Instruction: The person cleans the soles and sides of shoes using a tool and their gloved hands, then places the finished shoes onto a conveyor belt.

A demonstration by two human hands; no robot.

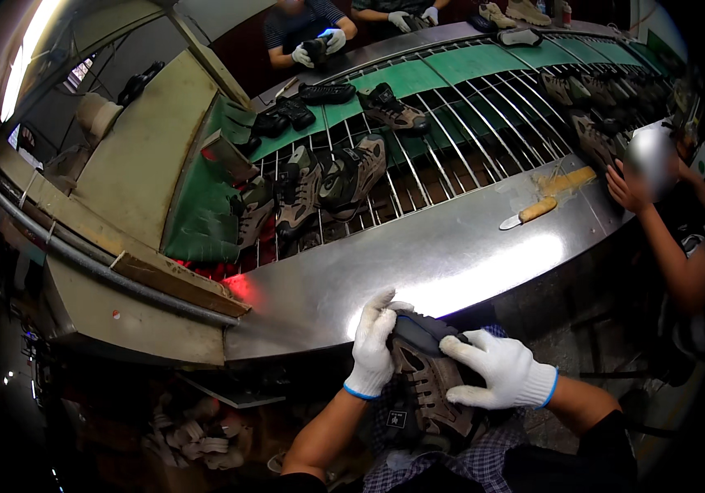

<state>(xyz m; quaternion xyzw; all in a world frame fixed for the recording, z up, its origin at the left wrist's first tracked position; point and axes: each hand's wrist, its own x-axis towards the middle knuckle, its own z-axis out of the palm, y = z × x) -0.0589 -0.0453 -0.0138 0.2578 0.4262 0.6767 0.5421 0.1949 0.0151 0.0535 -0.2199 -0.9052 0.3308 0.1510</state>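
A brown and black lace-up shoe (430, 386) rests over my lap, in front of the metal table edge. Dark rubber (418, 333) shows at its far end, between my hands. My left hand (371, 349), in a white knitted glove, is closed around the left side of that end. From the right, my right hand (496, 370), gloved the same way, grips the shoe with one finger on the dark rubber and another digit lower, on the upper. The shoe's underside is hidden.
Several similar shoes (352, 177) stand on a metal-rod rack (467, 135) beyond the steel ledge (418, 255). A short blade with a wooden handle (538, 209) lies on the ledge. A worker (668, 238) sits at right; two more gloved workers stand across. A wood-edged machine housing (180, 283) borders the left.
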